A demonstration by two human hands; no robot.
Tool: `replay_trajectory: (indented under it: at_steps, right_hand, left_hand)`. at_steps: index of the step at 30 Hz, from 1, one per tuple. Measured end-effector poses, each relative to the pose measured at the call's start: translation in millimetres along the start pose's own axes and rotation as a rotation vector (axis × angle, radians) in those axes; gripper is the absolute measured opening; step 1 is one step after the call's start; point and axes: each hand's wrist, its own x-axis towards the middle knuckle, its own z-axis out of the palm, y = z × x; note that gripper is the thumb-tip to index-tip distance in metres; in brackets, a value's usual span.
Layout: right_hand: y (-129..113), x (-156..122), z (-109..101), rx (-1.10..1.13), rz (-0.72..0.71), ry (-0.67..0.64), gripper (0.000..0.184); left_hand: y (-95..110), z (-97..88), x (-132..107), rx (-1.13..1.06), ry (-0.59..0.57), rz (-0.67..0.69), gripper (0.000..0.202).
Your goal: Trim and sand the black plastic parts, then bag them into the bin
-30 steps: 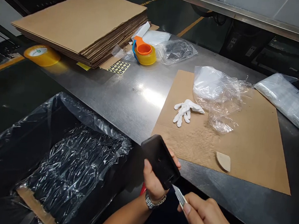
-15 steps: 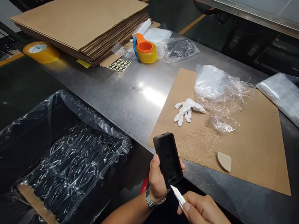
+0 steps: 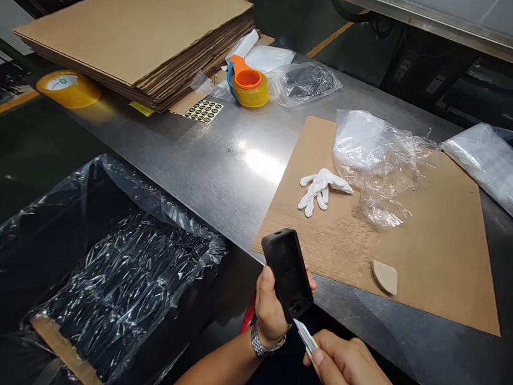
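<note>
A black rectangular plastic shell (image 3: 288,274), hollow side towards me, is gripped in my left hand (image 3: 270,309), thumb on one long side and fingers round the other. It is tilted, with a small hole in its upper end wall. My right hand (image 3: 348,371) is closed round a utility knife (image 3: 306,336) with its blade out. The blade tip is at the shell's lower end; whether it touches the edge I cannot tell. Beyond the shell, a white glove (image 3: 322,190) lies on a flat cardboard sheet (image 3: 440,264).
Clear plastic bags (image 3: 369,149) and a curved tan piece (image 3: 384,277) lie on the cardboard. A bundle of plastic bags (image 3: 494,173) is at right. Across the metal table (image 3: 214,164) stand a tape dispenser (image 3: 251,88) and stacked cardboard (image 3: 140,30). A plastic-lined box (image 3: 128,295) sits lower left.
The knife has shifted very slightly at the shell's lower end. My left hand keeps the shell in nearly the same place, and the objects on the table look unmoved.
</note>
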Motion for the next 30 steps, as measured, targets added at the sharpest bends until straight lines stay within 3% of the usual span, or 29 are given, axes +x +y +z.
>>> replay_trajectory:
  at_steps: [5, 13, 17, 23, 28, 30]
  right_hand:
    - [2, 1, 3, -0.067, 0.012, -0.013, 0.027]
    - [1, 4, 11, 0.152, 0.061, -0.075, 0.026]
    - [-3, 2, 6, 0.037, 0.021, -0.053, 0.027]
    - [5, -6, 8, -0.516, -0.163, 0.149, 0.024]
    - [17, 0, 23, -0.916, -0.554, 0.545, 0.021]
    - [15, 2, 28, -1.015, -0.629, 0.658, 0.023]
  left_hand:
    - [1, 1.3, 0, 0.011, 0.021, 0.011, 0.050]
    - [0, 2.0, -1, 0.003, 0.072, 0.056, 0.050]
    - [1, 4.3, 1, -0.032, 0.106, 0.085, 0.049]
    - [2, 7.3, 4, -0.064, 0.128, 0.162, 0.045]
    - [1, 8.2, 5, -0.057, 0.194, 0.246, 0.046]
    - [1, 8.1, 6, -0.054, 0.218, 0.277, 0.047]
